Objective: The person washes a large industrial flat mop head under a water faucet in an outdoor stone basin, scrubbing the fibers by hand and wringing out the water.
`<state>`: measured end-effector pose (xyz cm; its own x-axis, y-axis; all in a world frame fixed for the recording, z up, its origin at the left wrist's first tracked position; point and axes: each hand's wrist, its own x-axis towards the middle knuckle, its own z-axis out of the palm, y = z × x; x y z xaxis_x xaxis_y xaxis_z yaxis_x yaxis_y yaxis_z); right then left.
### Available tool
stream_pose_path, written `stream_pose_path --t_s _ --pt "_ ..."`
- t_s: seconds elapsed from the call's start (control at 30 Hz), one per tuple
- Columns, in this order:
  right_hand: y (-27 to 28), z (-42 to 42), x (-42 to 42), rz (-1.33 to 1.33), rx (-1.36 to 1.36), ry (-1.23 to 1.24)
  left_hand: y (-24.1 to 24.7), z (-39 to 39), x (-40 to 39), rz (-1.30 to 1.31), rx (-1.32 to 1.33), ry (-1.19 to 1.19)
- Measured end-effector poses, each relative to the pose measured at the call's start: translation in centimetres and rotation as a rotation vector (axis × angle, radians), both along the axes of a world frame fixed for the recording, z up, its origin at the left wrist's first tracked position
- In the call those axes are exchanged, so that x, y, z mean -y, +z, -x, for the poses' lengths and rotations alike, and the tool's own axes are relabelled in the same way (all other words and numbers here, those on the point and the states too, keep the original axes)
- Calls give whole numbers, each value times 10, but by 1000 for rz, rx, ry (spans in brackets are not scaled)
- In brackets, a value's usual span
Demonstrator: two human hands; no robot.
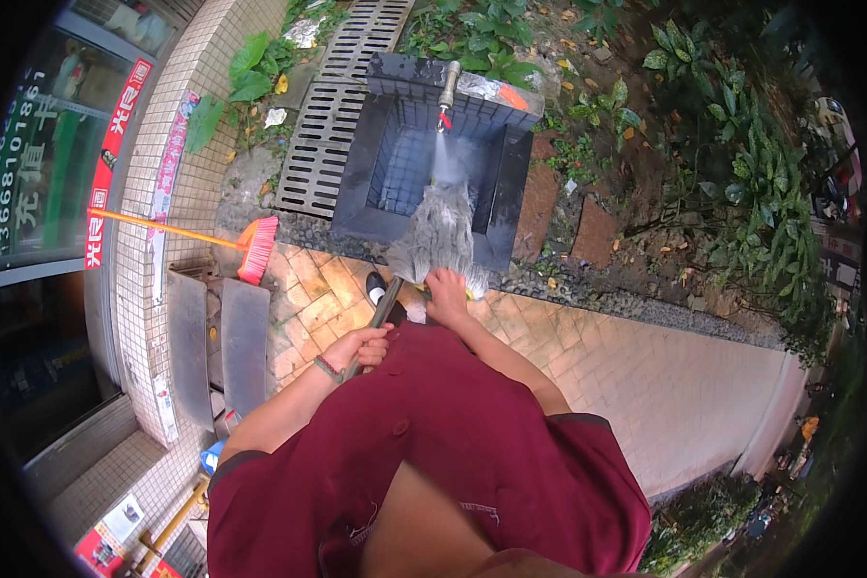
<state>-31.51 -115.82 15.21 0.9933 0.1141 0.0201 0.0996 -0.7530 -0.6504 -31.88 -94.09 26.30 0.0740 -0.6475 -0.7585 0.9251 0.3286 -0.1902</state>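
Observation:
My left hand, with a beaded bracelet at the wrist, is closed around the metal mop handle. The fingers of my right hand grip the mop at its head, by a yellow-green part mostly hidden under the hand. Grey wet strands of the mop head spread over the near rim of a dark-tiled basin and reach into it. From a metal tap with a red handle, water sprays onto the far end of the strands. Shallow water covers the basin floor.
An orange broom leans by the tiled wall on the left, above two grey metal plates. A slotted drain cover runs beside the basin. Plants and soil lie to the right. Paving spreads underfoot.

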Motion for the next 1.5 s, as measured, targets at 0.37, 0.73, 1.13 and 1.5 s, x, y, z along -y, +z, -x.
stream_pose_path --t_s 0.37,0.73,1.13,1.5 --pt "75 -112 31 263 120 -80 -3 -33 -20 86 195 -46" --pt "78 -188 18 428 91 253 -11 -74 -12 95 45 73" --pt "100 -295 70 542 -275 146 -10 -98 4 95 139 46" --pt "99 -281 61 455 -409 -100 -5 -98 -16 132 108 81"
